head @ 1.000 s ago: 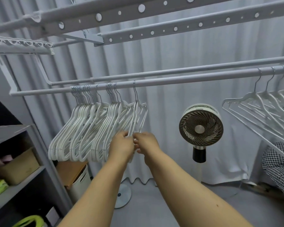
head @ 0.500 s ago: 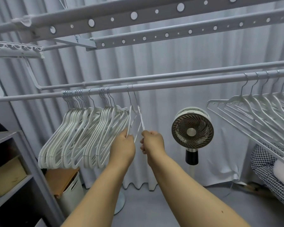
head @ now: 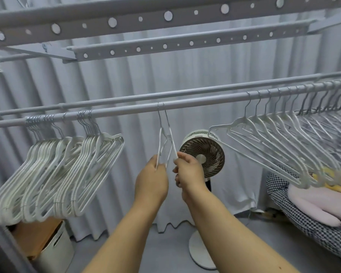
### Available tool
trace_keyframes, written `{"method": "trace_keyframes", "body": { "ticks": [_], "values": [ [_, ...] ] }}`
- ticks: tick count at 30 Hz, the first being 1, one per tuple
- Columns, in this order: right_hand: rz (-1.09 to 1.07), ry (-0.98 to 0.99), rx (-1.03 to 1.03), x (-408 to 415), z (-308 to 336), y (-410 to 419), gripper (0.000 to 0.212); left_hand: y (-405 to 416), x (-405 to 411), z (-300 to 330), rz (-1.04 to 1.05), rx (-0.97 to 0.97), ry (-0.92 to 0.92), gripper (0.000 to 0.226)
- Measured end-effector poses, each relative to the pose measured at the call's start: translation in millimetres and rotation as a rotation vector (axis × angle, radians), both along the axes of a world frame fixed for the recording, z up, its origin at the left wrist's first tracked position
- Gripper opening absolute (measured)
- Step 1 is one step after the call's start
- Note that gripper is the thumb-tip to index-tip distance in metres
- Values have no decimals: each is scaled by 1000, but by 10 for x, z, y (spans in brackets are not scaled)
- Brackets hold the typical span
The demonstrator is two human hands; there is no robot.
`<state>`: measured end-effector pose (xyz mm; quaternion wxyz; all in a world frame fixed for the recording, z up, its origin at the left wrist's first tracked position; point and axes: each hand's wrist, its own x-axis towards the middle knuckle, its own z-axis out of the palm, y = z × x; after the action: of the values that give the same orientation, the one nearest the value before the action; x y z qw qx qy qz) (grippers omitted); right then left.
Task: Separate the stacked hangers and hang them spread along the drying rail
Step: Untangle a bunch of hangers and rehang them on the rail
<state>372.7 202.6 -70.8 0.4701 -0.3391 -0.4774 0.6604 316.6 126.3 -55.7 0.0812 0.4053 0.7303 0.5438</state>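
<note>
Since the earlier frames both hands have carried two thin white plastic hangers with wire hooks (head: 165,138) rightward along the grey metal drying rail (head: 205,102), well clear of the packed bunch of white hangers (head: 63,174), which now hangs far to the left of the grip.

Left hand (head: 152,186): fingers curled round the lower limb of the left hanger of the pair. Right hand (head: 189,174): pinching the limb of the right hanger. Hooks sit side by side, touching or nearly so, on the rail directly above the grip; the bodies splay apart downward toward the two hands.

Judgement: one hand per hanger so the pair can be pulled apart and each slid to its own spot. The open stretch of rail right of the grip, before the row of already spaced white hangers (head: 274,138), looks like the intended place.

Behind the right hand stands a round white pedestal fan with brown grille (head: 202,152).

Writing: none legible; any mark on the fan is too small to tell.
</note>
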Motion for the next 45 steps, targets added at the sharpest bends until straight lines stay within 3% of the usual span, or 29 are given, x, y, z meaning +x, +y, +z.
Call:
{"method": "trace_keyframes", "body": {
  "ticks": [10,20,24,32,36,40,45],
  "values": [
    [-85,20,-18,683,79,267,26,383,527,-20,-66,-45,79,21],
    [-159,34,-41,1202,137,474,26,682,952,-34,-143,-44,101,31],
    [-173,23,-56,1336,141,577,22,812,1053,-84,-159,-64,74,46],
    [-190,10,-45,1529,131,704,21,921,1239,-74,-193,-43,67,49],
    [-195,11,-39,1596,126,729,24,959,1291,-80,-202,-33,70,36],
    [-189,6,-31,1634,136,728,22,1006,1321,-103,-211,-50,90,51],
    [-192,7,-34,1648,140,746,26,1055,1330,-127,-205,-55,126,45]
  ]
}}
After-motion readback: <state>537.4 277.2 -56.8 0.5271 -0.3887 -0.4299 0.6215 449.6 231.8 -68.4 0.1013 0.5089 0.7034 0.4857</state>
